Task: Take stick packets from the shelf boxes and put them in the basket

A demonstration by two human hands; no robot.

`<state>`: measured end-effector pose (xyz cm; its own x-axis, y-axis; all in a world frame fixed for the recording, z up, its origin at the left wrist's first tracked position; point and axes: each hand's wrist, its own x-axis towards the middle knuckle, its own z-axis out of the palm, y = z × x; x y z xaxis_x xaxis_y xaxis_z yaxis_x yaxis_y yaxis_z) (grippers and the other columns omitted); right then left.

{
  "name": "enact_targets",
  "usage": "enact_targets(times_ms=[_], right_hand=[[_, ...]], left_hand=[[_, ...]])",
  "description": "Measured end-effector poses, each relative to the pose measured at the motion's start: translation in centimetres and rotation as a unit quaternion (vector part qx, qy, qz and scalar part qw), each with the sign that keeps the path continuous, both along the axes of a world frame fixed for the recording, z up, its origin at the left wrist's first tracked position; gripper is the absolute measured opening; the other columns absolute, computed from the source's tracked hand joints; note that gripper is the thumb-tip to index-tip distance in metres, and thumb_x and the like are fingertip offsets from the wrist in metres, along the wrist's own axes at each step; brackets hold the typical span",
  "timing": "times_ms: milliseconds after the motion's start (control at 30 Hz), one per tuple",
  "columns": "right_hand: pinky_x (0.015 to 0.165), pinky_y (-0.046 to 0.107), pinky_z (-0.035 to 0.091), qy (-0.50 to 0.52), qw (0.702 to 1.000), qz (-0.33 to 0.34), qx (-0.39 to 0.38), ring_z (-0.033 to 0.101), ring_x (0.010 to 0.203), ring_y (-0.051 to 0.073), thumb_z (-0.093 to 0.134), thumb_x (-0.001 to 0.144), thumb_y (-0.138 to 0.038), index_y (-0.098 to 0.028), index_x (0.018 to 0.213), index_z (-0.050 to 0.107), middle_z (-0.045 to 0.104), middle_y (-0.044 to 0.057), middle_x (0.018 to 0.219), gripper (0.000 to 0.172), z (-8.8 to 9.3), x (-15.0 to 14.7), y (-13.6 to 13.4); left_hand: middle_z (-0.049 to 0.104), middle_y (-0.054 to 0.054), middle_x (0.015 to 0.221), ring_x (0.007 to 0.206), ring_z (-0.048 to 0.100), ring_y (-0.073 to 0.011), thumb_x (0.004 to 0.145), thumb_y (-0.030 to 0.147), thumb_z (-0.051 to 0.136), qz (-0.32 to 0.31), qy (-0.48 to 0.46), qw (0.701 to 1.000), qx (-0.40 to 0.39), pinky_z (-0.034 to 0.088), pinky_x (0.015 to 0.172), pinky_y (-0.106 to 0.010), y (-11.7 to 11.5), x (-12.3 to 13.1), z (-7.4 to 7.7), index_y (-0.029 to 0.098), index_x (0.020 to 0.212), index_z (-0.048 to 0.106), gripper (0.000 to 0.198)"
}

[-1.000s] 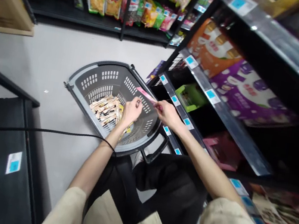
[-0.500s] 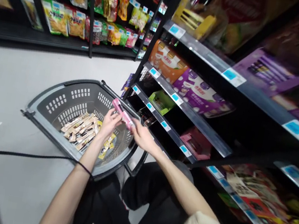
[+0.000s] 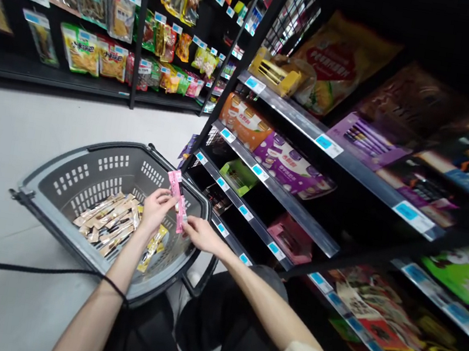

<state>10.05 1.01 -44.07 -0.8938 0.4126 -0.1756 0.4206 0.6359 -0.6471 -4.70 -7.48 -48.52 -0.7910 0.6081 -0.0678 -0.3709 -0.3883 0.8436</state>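
A thin pink snack packet (image 3: 178,198) stands nearly upright above the grey shopping basket (image 3: 70,170). My left hand (image 3: 155,208) pinches its middle from the left, and my right hand (image 3: 201,234) grips its lower end from the right. Both hands hover over the basket's right side. Inside the basket lie several tan and yellow stick packets (image 3: 114,220). The basket rests on the pale floor, tilted toward me, against my black-trousered legs.
Black shelving (image 3: 284,198) with blue price tags runs along the right, holding orange, purple, green and pink packs. More hanging snack bags fill the far shelves (image 3: 103,48). A black cable (image 3: 15,268) crosses the floor at the left.
The view has swung up and right, showing more shelves. The pink packet has turned from lying flat between my hands to standing nearly upright over the basket.
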Motion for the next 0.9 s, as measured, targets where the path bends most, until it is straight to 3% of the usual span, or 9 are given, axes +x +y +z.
enact_targets(times_ms=[67, 167, 300, 433, 500, 600, 667, 733, 900], right_hand=[[0.075, 0.031, 0.056, 0.042, 0.998, -0.04, 0.006, 0.075, 0.081, 0.02, 0.059, 0.102, -0.034, -0.023, 0.111, 0.065, 0.079, 0.003, 0.093, 0.016, -0.3, 0.1, -0.1], [0.081, 0.034, 0.057, 0.106, 0.989, -0.074, 0.067, 0.074, 0.086, 0.02, 0.066, 0.098, -0.043, -0.024, 0.13, 0.056, 0.077, 0.006, 0.111, 0.038, -0.2, 0.2, -0.3], [0.089, 0.04, 0.056, 0.099, 0.968, -0.048, 0.226, 0.071, 0.1, 0.026, 0.069, 0.095, -0.051, -0.022, 0.123, 0.061, 0.074, 0.012, 0.118, 0.041, 0.4, 0.2, -0.8], [0.086, 0.041, 0.056, 0.083, 0.963, -0.064, 0.249, 0.072, 0.099, 0.029, 0.07, 0.093, -0.038, -0.021, 0.119, 0.066, 0.077, 0.011, 0.108, 0.031, 0.2, 0.0, -0.7], [0.085, 0.039, 0.056, 0.124, 0.972, -0.091, 0.177, 0.074, 0.094, 0.026, 0.065, 0.093, -0.029, -0.022, 0.12, 0.067, 0.078, 0.008, 0.104, 0.027, -0.1, -0.2, -0.4], [0.074, 0.034, 0.058, 0.179, 0.973, -0.137, -0.055, 0.076, 0.085, 0.023, 0.064, 0.093, -0.034, -0.022, 0.116, 0.068, 0.079, 0.005, 0.094, 0.026, -0.5, -0.5, 0.1], [0.067, 0.031, 0.057, 0.181, 0.945, -0.154, -0.224, 0.077, 0.081, 0.022, 0.071, 0.089, -0.046, -0.021, 0.111, 0.068, 0.078, 0.005, 0.088, 0.033, -0.6, -0.6, 0.1], [0.066, 0.029, 0.057, 0.179, 0.91, -0.165, -0.335, 0.078, 0.079, 0.022, 0.082, 0.08, -0.053, -0.02, 0.106, 0.069, 0.076, 0.004, 0.086, 0.044, -0.5, -0.7, 0.0], [0.067, 0.025, 0.056, 0.174, 0.891, -0.164, -0.387, 0.077, 0.078, 0.02, 0.091, 0.07, -0.058, -0.017, 0.098, 0.073, 0.075, 0.002, 0.081, 0.052, -0.2, -0.5, -0.3]], left_hand=[[0.07, 0.001, 0.064, 0.057, 0.064, -0.0122, 0.048, 0.047, 0.098, 0.002, 0.002, 1.0, -0.004, 0.053, 0.062, -0.025, 0.0, 0.0, 0.0, 0.016, 0.084, 0.063, 0.059], [0.071, 0.0, 0.066, 0.057, 0.065, -0.0126, 0.049, 0.048, 0.098, -0.008, 0.002, 1.0, -0.005, 0.054, 0.062, -0.025, 0.1, 0.1, -0.1, 0.016, 0.085, 0.064, 0.058], [0.071, 0.001, 0.068, 0.058, 0.067, -0.0133, 0.052, 0.048, 0.098, -0.036, 0.014, 0.999, -0.009, 0.057, 0.063, -0.025, 0.2, 0.4, -0.4, 0.016, 0.086, 0.064, 0.058], [0.071, 0.0, 0.074, 0.066, 0.069, -0.0157, 0.057, 0.05, 0.096, -0.071, 0.031, 0.997, 0.011, 0.06, 0.067, -0.029, 0.5, 0.6, -0.7, 0.016, 0.089, 0.064, 0.056], [0.073, -0.003, 0.085, 0.077, 0.072, -0.0192, 0.06, 0.053, 0.094, -0.089, 0.036, 0.995, 0.027, 0.063, 0.073, -0.034, 0.7, 0.5, -0.8, 0.016, 0.096, 0.066, 0.058], [0.075, -0.009, 0.106, 0.095, 0.074, -0.0232, 0.063, 0.051, 0.092, -0.096, 0.069, 0.993, 0.026, 0.062, 0.087, -0.038, 0.9, 0.5, -1.1, 0.016, 0.106, 0.069, 0.06], [0.076, -0.01, 0.107, 0.097, 0.074, -0.0229, 0.064, 0.046, 0.092, -0.103, 0.082, 0.991, 0.013, 0.06, 0.091, -0.037, 0.9, 0.5, -1.2, 0.016, 0.11, 0.068, 0.059], [0.077, -0.007, 0.096, 0.089, 0.075, -0.0214, 0.065, 0.043, 0.091, -0.115, 0.079, 0.99, 0.003, 0.06, 0.087, -0.035, 0.8, 0.6, -1.2, 0.016, 0.113, 0.067, 0.061], [0.075, -0.002, 0.077, 0.071, 0.073, -0.0187, 0.063, 0.042, 0.091, -0.111, 0.094, 0.989, -0.012, 0.058, 0.071, -0.03, 0.4, 0.6, -1.0, 0.014, 0.11, 0.067, 0.059]])
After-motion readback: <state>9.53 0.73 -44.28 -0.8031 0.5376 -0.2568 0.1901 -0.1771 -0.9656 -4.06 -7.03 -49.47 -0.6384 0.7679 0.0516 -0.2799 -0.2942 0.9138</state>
